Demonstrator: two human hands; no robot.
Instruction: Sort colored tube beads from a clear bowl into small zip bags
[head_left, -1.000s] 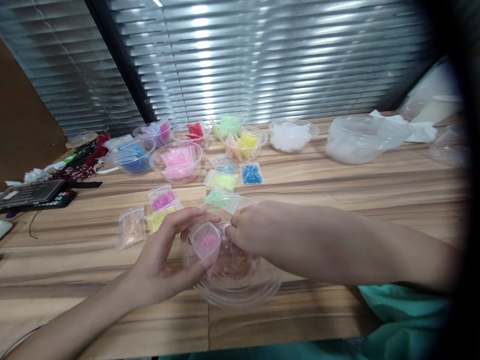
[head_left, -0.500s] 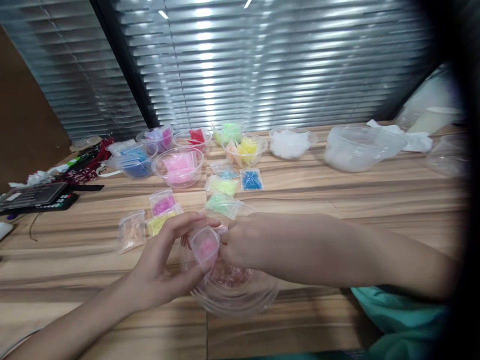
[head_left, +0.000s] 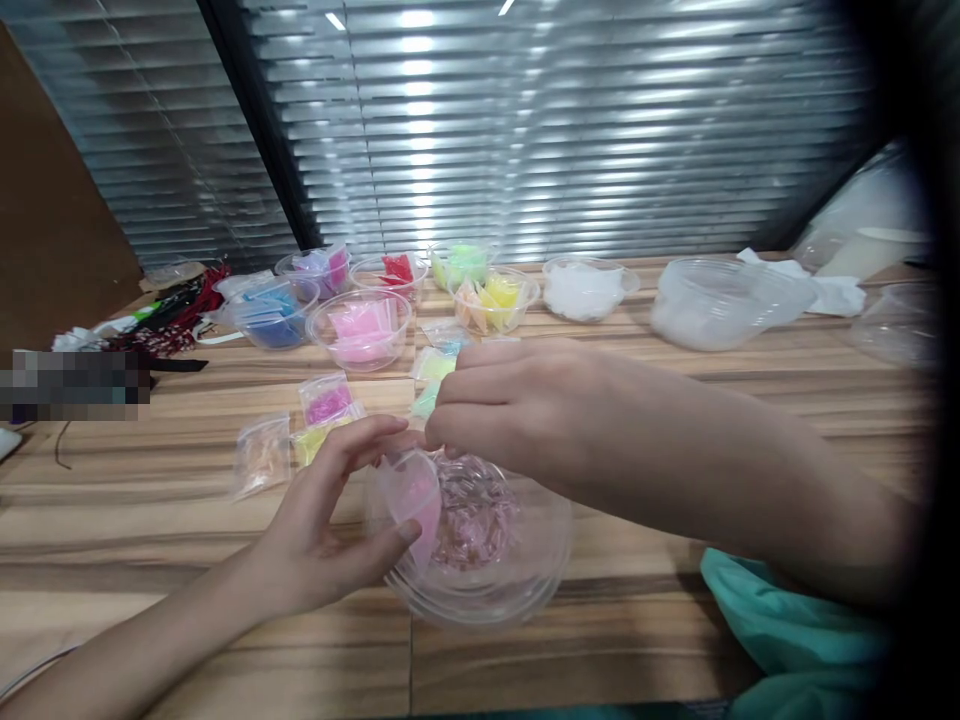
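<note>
Near the table's front sits a round clear bowl (head_left: pixel 525 560) with shiny pinkish pieces (head_left: pixel 476 515) inside. My left hand (head_left: pixel 337 510) is curled round a small clear bag with pink contents (head_left: pixel 420 500), held over the bowl's left side with its mouth spread. Above the bowl's back edge is my right hand (head_left: pixel 502 400), its fingers bent together beside the bag's top; what they hold, if anything, is hidden. Bags of purple (head_left: pixel 328 403), yellow (head_left: pixel 309 440) and peach (head_left: pixel 262 458) bits lie left of the bowl.
Along the back stand clear bowls of blue (head_left: pixel 274 312), pink (head_left: pixel 361 330), red, green, yellow and white (head_left: pixel 585 290) things. Stacked empty bowls (head_left: pixel 705 305) are at the right. Cords (head_left: pixel 176 320) lie at the left. Window blinds rise behind the table.
My right hand has risen out of the bowl toward its back edge, uncovering the pinkish pieces. My left hand stays in nearly the same place with the bag.
</note>
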